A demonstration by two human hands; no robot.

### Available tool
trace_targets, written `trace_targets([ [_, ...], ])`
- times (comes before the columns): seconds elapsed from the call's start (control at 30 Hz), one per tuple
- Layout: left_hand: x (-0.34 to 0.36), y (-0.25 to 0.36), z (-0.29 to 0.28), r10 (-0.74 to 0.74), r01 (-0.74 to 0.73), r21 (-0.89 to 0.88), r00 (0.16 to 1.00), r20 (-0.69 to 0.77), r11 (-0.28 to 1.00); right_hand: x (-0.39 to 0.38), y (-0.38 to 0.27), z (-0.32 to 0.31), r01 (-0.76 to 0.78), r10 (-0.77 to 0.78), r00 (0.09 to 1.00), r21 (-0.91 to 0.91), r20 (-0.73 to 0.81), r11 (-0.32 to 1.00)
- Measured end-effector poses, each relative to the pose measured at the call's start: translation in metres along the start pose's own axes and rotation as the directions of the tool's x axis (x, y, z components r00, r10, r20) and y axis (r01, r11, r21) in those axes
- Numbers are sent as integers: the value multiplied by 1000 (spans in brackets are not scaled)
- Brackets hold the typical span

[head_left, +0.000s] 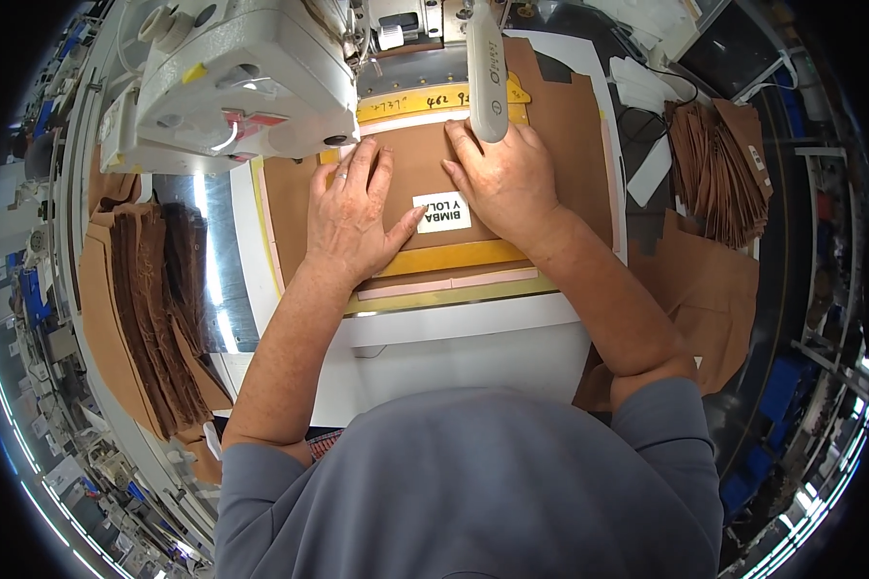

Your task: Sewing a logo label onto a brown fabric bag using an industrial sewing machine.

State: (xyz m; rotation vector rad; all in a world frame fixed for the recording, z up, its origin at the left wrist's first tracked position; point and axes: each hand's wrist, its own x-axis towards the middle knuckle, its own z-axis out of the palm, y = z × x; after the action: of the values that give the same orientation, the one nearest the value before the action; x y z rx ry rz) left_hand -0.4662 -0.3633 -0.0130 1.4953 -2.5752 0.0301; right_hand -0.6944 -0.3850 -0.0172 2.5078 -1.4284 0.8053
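Observation:
A brown panel (401, 179), leather or fabric, lies flat in a yellow template frame (454, 258) under the sewing machine head (232, 92). My left hand (352, 217) rests on the panel's left part, fingers spread, thumb touching the edge of a white printed label (443, 212). On the panel's far right part lies my right hand (507, 179), fingers stretched out and thumb apart. Its knuckles are near a pale grey machine arm (489, 77) that reaches in from the top. Neither hand grips anything. Part of the panel is hidden under my hands.
A stack of brown pieces (145, 309) stands at the left. Fanned brown pieces (719, 174) lie at the far right, with larger brown sheets (700, 294) nearer me. A dark screen (729, 48) and a loose cable (647, 121) are at the back right.

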Motion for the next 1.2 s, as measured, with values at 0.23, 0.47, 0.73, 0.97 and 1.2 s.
trace_targets([
  [0.23, -3, -2, 3, -15, 13, -87, 999, -32, 996, -1, 3, 8, 47, -47, 999, -3, -10, 999],
  [0.47, -3, -2, 2, -33, 31, -99, 999, -21, 995, 6, -7, 4, 18, -17, 998, -16, 56, 1000],
  [0.73, -5, -1, 7, -49, 45, -95, 998, -39, 994, 11, -29, 19, -10, 24, 990, -98, 140, 995],
  [0.97, -7, -2, 3, -47, 44, -45, 996, -76, 998, 16, -41, 17, -18, 47, 979, -147, 196, 989],
  [1.2, -10, -4, 1, -56, 55, -13, 995, -79, 998, 14, -44, 21, -61, 88, 940, -91, 329, 994],
])
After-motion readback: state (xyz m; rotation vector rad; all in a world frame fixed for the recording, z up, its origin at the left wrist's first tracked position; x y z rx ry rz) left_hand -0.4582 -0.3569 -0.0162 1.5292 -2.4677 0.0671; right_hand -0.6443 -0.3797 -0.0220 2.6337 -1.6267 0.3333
